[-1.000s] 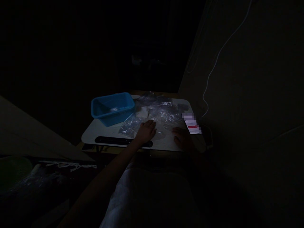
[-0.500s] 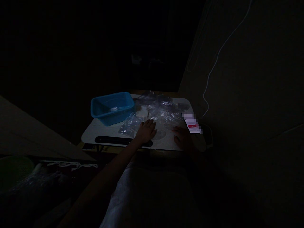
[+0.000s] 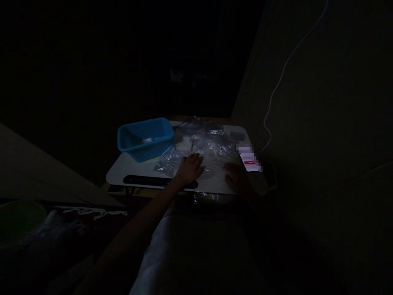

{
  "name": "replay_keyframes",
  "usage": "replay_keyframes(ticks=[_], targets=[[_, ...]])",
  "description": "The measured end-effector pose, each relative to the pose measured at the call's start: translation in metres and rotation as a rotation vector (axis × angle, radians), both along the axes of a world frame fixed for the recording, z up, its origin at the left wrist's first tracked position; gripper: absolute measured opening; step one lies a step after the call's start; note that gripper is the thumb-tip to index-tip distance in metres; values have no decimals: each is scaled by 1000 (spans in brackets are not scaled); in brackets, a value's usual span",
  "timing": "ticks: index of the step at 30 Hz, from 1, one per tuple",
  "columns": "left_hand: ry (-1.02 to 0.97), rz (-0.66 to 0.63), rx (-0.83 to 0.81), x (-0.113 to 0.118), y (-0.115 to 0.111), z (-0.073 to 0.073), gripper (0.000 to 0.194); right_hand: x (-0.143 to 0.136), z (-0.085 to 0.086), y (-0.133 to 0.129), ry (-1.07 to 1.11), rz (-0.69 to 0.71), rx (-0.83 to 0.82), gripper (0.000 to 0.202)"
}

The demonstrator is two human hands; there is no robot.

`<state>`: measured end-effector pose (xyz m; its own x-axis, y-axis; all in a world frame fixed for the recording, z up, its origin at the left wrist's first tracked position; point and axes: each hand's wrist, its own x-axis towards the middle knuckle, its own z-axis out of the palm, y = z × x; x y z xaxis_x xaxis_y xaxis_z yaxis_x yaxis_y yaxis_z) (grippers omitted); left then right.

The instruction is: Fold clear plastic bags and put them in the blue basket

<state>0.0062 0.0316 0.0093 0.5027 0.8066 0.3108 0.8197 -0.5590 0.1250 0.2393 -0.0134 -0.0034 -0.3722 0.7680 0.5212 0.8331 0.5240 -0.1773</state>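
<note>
In the dim head view, my left hand (image 3: 189,169) lies palm down on the near part of a small white table (image 3: 118,172), its fingers spread. It rests at the edge of clear, crinkled plastic bags (image 3: 211,141). To the right, my right hand (image 3: 237,177) is on the tabletop, mostly in shadow, with fingers stretched toward the left hand and apart. Between the hands lies a clear, flat piece of plastic (image 3: 206,174). A strip of shiny clear plastic (image 3: 205,199) hangs at the near table edge. A pale item (image 3: 184,143) shows among the bags, too dark to name.
A blue plastic basin (image 3: 145,152) stands at the table's left. A lit phone (image 3: 249,159) lies at the right edge. Along the front runs a black slot (image 3: 147,180). A white cable (image 3: 284,69) hangs on the right wall. A green basket (image 3: 21,221) is low at left.
More clear plastic now shows hanging below the near table edge. Both hands have stayed nearly in place, and the view has shifted very slightly.
</note>
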Motion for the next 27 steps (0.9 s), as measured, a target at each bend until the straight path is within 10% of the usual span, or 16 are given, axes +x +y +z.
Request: replay_keyframes(ticks=[27], targets=[[76, -15, 2, -1, 0, -1, 53, -4, 7, -2, -58, 0, 19, 30]])
